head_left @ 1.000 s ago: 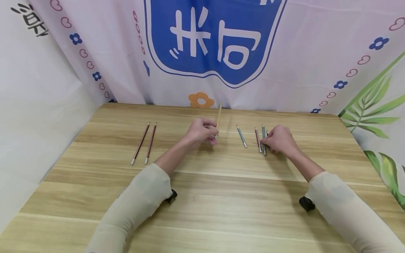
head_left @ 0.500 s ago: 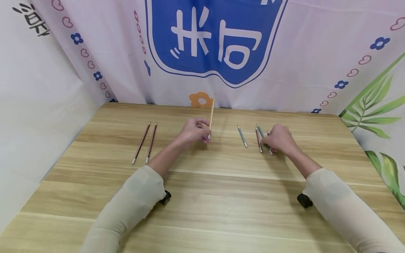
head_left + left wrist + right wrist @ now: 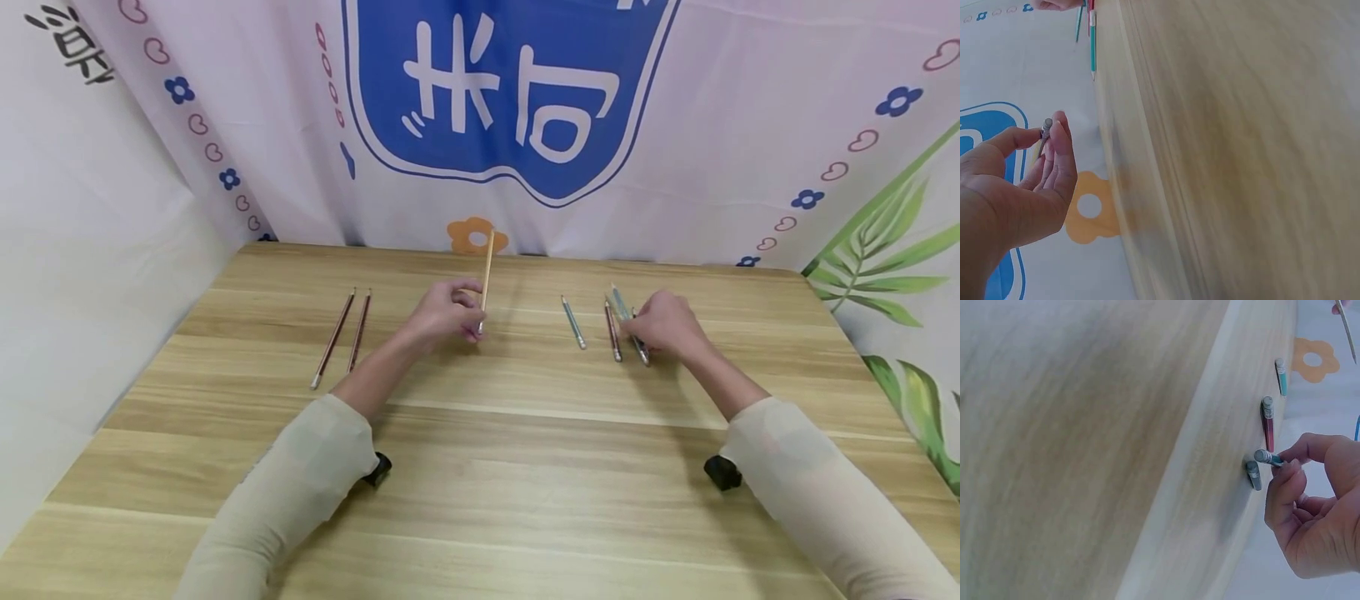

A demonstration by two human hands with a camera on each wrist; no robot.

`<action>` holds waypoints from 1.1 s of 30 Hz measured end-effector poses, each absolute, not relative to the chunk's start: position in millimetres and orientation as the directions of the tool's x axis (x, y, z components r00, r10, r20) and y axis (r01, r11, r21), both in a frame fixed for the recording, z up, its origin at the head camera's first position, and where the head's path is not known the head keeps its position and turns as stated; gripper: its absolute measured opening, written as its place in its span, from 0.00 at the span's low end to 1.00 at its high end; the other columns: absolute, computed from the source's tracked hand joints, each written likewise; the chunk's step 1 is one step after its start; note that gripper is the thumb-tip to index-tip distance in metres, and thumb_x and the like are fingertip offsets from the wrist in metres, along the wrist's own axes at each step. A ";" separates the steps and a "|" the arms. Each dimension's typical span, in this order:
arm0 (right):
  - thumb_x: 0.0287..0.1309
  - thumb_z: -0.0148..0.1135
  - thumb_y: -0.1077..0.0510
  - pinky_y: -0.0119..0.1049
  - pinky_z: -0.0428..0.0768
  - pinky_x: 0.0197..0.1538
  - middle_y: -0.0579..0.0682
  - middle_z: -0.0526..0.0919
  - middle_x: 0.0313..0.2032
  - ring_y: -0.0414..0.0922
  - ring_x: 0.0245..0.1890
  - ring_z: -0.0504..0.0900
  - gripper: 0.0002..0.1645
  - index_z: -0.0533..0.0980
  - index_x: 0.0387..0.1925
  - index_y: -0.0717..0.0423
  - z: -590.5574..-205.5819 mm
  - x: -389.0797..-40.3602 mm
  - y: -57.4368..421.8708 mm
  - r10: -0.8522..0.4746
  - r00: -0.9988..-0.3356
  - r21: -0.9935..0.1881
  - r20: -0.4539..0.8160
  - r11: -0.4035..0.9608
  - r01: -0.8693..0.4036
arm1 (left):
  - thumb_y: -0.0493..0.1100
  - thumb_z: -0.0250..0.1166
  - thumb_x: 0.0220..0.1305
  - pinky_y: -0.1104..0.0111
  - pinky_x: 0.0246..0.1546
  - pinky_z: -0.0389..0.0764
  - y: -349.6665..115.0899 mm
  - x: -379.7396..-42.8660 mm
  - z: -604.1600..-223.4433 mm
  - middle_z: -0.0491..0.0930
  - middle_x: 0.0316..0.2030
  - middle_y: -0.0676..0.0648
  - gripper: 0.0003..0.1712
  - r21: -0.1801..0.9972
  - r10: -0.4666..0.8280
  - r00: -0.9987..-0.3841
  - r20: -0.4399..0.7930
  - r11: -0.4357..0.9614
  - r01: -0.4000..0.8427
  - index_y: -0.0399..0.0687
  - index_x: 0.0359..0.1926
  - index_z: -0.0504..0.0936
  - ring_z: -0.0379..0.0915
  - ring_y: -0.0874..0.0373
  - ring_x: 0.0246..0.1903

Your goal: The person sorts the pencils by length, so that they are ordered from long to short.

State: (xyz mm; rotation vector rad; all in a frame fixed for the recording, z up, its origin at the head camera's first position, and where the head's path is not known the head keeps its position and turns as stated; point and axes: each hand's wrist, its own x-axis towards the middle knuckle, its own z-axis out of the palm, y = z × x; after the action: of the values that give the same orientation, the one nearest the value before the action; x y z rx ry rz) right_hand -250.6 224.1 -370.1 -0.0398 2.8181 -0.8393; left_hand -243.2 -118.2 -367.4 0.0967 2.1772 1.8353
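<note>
Near the centre of the head view, a slender yellow pencil (image 3: 487, 271) is pinched near its lower end by the grip of the left hand (image 3: 446, 312), raised above the light wood-grain tabletop (image 3: 525, 492), while right of centre a teal pencil (image 3: 621, 303) is pinched by the right hand (image 3: 664, 322). Just beside the latter, a dark red pencil (image 3: 612, 333) and a partly hidden pencil with a grey end (image 3: 1254, 476) are seen, with a second teal pencil (image 3: 573, 322) laid farther left. At the frame's left, a pair of slim reddish-brown pencils (image 3: 334, 337) is laid side by side.
</note>
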 end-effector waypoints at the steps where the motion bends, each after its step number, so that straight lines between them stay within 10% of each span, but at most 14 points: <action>1: 0.61 0.67 0.54 0.30 0.67 0.20 0.44 0.74 0.12 0.40 0.15 0.69 0.21 0.75 0.14 0.56 -369.4 -250.1 224.1 -0.083 -0.981 -0.546 -0.174 0.838 0.026 | 0.20 0.58 0.63 0.70 0.27 0.88 -119.8 -243.3 -367.6 0.78 0.36 0.39 0.32 0.973 0.236 -0.955 -0.178 0.188 -0.135 0.28 0.69 0.68 0.81 0.53 0.24; 8: 0.64 0.65 0.54 0.35 0.74 0.34 0.52 0.84 0.28 0.47 0.31 0.77 0.16 0.84 0.32 0.66 -365.3 -246.7 223.6 -0.095 -0.991 -0.564 -0.095 0.825 -0.025 | 0.22 0.59 0.65 0.69 0.29 0.89 -131.9 -241.0 -367.9 0.78 0.39 0.37 0.29 0.968 0.244 -0.952 -0.184 0.213 -0.132 0.26 0.67 0.67 0.81 0.52 0.25; 33: 0.64 0.66 0.66 0.33 0.89 0.30 0.68 0.87 0.38 0.41 0.22 0.84 0.12 0.77 0.43 0.73 -360.8 -242.1 210.9 -0.125 -0.980 -0.771 -0.154 0.635 0.040 | 0.24 0.58 0.69 0.65 0.31 0.91 -172.2 -231.3 -365.2 0.75 0.51 0.27 0.34 0.933 0.218 -0.934 -0.283 0.288 -0.215 0.32 0.74 0.60 0.83 0.52 0.24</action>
State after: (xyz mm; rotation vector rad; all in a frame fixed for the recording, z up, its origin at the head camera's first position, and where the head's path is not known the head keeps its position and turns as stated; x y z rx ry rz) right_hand -242.1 210.9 -360.8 -0.0698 2.6630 -1.2628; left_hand -231.3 -172.2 -365.2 0.0026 2.2074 1.6846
